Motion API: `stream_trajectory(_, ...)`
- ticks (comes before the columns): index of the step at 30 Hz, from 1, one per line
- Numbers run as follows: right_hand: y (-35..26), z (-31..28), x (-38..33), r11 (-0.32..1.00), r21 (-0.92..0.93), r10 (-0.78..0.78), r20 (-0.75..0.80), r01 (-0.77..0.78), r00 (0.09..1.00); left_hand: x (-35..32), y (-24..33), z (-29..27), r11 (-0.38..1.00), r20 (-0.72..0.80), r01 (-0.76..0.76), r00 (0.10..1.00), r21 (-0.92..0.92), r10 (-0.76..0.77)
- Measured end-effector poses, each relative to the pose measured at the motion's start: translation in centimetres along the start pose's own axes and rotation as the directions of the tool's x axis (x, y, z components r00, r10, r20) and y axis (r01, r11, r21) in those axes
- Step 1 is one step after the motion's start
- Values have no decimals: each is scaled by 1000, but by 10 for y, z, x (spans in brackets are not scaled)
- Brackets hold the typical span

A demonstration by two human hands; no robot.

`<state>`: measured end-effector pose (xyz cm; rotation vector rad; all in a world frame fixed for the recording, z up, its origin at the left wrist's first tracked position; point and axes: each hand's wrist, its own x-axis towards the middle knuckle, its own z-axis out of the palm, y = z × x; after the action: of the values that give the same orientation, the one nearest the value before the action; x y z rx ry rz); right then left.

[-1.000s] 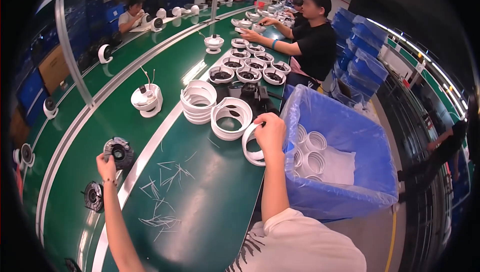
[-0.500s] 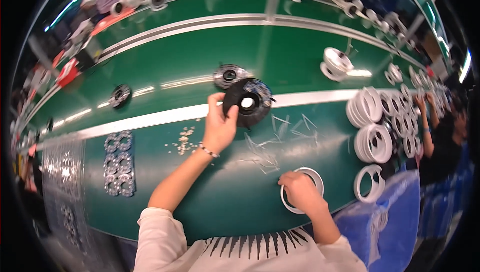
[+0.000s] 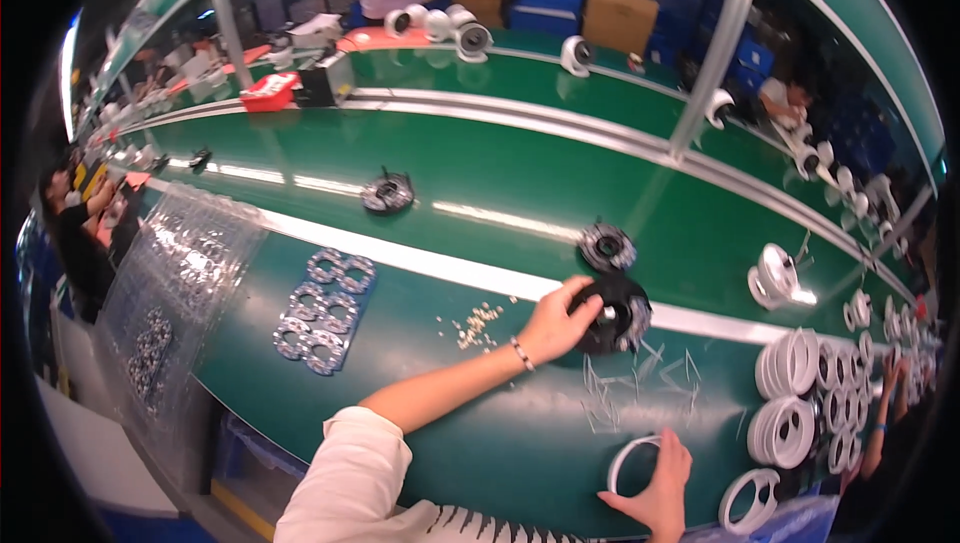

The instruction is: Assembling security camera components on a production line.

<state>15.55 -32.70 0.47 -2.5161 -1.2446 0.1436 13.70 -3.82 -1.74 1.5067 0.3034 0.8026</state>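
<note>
My left hand (image 3: 560,325) grips a black round housing (image 3: 622,317) by its near left side, thumb on top, and holds it above the bench by the white edge strip. At the lower right, my right hand (image 3: 662,491) spans a white plastic ring (image 3: 618,461), its thumb at the lower rim and its fingers at the upper rim. The hand hides the ring's right part. Just beyond the black housing, a similar black round part (image 3: 606,246) rests on the green belt. Thin clear strips (image 3: 605,393) lie scattered between my hands.
Circuit boards (image 3: 325,311) and small pale pieces (image 3: 474,326) lie to the left. Stacked white rings (image 3: 783,431) stand at the right, with a single ring (image 3: 750,501) nearer. The belt carries another black part (image 3: 387,193) and a white assembly (image 3: 773,276). Co-workers sit around.
The view has swung left and tilted, shifting the scene right and down. My right hand has gone from curled fingers on the ring to a wider hold across it. My left hand keeps the black housing.
</note>
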Motion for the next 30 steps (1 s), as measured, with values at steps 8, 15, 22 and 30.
stream_trajectory(8,-63,-29,104,514,795,71,-414,322,908,-43,13,31,927,181,180,975,-328,-125)
stream_trajectory(15,-62,2,119,623,684,-187,-340,379,922,-42,33,-6,375,621,667,741,-643,-254)
stream_trajectory(22,-85,-13,133,726,535,-275,-350,432,895,-20,44,-11,270,562,666,738,-695,-375)
stream_trajectory(30,-68,-30,139,783,388,-448,-190,486,873,-20,28,-14,223,610,684,724,-695,-322)
